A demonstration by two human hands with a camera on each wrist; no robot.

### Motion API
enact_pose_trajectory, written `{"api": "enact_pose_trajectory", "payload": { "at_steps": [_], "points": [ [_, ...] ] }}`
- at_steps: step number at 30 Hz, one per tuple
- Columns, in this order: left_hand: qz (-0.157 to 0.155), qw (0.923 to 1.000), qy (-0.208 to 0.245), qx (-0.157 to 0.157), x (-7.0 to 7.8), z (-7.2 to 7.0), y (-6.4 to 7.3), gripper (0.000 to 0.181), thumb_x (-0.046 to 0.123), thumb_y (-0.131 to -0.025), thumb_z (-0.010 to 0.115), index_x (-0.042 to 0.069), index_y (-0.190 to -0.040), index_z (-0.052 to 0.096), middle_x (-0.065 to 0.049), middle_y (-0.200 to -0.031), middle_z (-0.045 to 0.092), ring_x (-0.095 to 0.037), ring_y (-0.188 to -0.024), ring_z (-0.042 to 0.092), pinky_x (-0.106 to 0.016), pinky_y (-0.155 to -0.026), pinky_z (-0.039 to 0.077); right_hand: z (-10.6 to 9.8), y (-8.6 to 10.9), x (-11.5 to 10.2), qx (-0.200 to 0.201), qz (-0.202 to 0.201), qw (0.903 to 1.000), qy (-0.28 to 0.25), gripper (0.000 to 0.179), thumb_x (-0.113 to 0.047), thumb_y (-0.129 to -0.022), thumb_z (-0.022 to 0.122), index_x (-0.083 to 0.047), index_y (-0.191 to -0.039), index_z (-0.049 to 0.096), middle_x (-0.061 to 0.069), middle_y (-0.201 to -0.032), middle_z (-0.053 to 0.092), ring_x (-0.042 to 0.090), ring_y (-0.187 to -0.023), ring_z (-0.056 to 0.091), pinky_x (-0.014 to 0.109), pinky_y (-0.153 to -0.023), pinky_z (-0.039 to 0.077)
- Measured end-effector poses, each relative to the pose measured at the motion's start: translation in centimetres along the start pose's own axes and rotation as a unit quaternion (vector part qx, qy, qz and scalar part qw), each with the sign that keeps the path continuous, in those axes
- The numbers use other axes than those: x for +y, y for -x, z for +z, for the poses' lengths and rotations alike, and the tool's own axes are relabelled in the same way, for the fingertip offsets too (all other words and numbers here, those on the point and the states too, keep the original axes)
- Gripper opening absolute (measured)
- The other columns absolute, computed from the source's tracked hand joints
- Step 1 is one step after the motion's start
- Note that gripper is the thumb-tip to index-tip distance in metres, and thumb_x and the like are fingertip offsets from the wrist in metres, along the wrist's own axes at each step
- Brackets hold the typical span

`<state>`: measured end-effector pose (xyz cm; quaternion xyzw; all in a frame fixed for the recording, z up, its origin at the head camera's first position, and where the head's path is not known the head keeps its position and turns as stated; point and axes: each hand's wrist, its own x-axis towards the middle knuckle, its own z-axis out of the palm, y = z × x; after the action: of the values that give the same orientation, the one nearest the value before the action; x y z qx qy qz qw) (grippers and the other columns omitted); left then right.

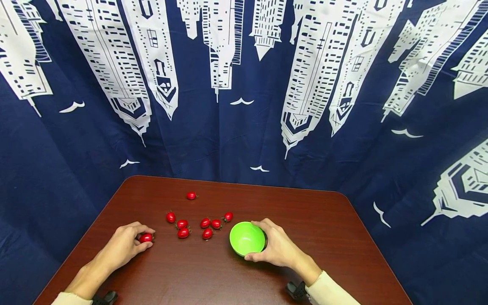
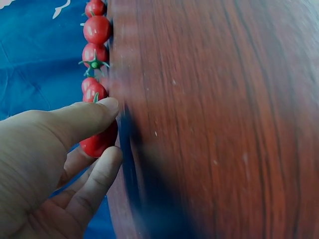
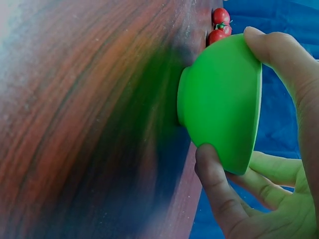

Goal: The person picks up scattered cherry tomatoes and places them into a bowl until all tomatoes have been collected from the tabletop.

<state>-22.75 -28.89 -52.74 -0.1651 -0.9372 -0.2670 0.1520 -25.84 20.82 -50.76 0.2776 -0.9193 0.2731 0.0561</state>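
At the left of the table, my left hand point(image 1: 123, 244) pinches a cherry tomato point(image 1: 146, 238) between thumb and fingers; the left wrist view shows this tomato point(image 2: 98, 142) partly covered by the thumb. My right hand point(image 1: 280, 246) holds a bright green bowl point(image 1: 247, 239) by its right side, thumb and fingers spread around the rim. The bowl is upright, and its bare green inside shows in the head view. In the right wrist view, the bowl point(image 3: 224, 99) has its foot at the tabletop; whether it touches I cannot tell.
Several red cherry tomatoes with green stems lie between my hands, among them one tomato point(image 1: 183, 233) beside another. A single tomato point(image 1: 191, 195) lies farther back. Behind the brown wooden table point(image 1: 289, 207) hangs a dark blue curtain point(image 1: 213, 140) printed with white buildings.
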Motion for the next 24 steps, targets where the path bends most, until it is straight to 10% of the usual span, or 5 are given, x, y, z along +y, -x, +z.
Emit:
{"api": "enact_pose_trajectory", "payload": {
  "at_steps": [24],
  "points": [
    [0.047,0.9981,0.027,0.028,3.7,0.4,-2.4,0.033,0.003,-0.084,0.103,0.007,-0.113,0.089,0.004,-0.099,0.077,0.008,-0.073,0.063,-0.02,-0.066,0.062,0.2,0.0,0.2,0.0,0.003,1.0,0.004,0.102,-0.06,-0.075,0.107,-0.008,-0.156,0.071,-0.003,-0.131,0.075,0.02,-0.117,0.076,0.035,-0.101,0.066]
  ]
}}
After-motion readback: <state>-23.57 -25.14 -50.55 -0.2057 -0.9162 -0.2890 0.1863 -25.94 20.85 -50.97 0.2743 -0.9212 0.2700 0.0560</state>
